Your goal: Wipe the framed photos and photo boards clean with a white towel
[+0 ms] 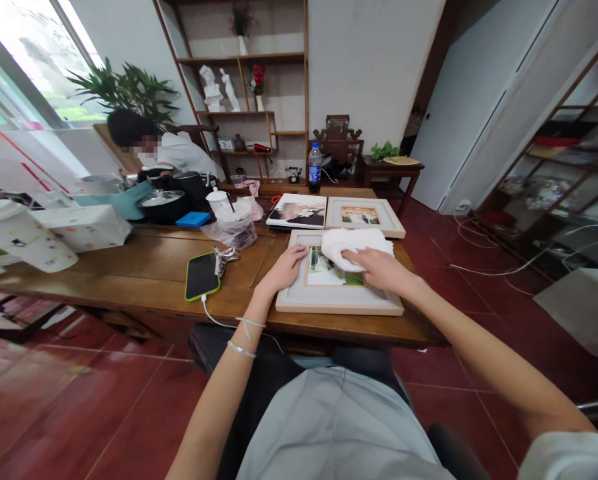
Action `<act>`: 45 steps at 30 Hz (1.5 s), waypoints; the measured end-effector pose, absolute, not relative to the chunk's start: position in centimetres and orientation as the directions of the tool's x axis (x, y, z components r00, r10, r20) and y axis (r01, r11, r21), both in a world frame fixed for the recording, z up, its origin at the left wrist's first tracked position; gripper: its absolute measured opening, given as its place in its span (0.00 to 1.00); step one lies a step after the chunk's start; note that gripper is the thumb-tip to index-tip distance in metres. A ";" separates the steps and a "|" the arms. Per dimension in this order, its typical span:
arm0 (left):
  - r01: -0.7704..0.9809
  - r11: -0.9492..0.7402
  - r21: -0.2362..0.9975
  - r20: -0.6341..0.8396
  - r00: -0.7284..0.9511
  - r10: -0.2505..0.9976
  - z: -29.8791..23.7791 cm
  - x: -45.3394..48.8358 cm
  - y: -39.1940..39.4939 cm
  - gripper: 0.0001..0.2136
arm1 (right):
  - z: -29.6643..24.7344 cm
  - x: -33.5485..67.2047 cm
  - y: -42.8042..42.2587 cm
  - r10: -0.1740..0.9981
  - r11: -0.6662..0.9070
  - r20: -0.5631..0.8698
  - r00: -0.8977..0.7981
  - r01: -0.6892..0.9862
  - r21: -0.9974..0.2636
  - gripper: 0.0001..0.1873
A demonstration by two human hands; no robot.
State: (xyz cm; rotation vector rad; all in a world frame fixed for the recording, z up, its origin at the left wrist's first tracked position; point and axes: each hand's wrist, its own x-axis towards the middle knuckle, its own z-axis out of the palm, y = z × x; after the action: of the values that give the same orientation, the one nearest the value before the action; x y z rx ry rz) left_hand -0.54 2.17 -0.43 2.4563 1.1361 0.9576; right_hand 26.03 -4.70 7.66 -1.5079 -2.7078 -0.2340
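Observation:
A light-coloured picture frame (339, 306) lies face up on the table in front of me, with a green and white photo (320, 269) in its middle. My left hand (289, 265) rests on the frame's left border, fingers stretched toward the photo. Pressed against the upper right of the photo is a white cloth (351, 245), gripped by my right hand (379, 268). The cloth hides part of the picture. Behind it lie a second picture frame (399, 230) and a white-edged photo print or album (299, 212).
Left of the frame are a phone (202, 277) on a charging cable, a bagged plastic cup (235, 223) and a blue box (193, 219). A bottle (315, 168) stands at the back. Another person (183, 152) leans over the table's far left, near black pots (163, 207).

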 end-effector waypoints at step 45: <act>0.573 -0.654 0.495 0.458 0.467 0.756 -0.7 -0.5 2.4 0.19 | 7.1 24.3 -2.3 0.816 0.556 0.083 -0.572 0.816 0.156 0.37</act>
State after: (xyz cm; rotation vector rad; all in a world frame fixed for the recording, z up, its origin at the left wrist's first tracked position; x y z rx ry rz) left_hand -0.52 2.38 -0.73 2.4470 1.1370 0.9685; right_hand 24.32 -2.28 7.12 -1.4534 -2.7705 -0.2785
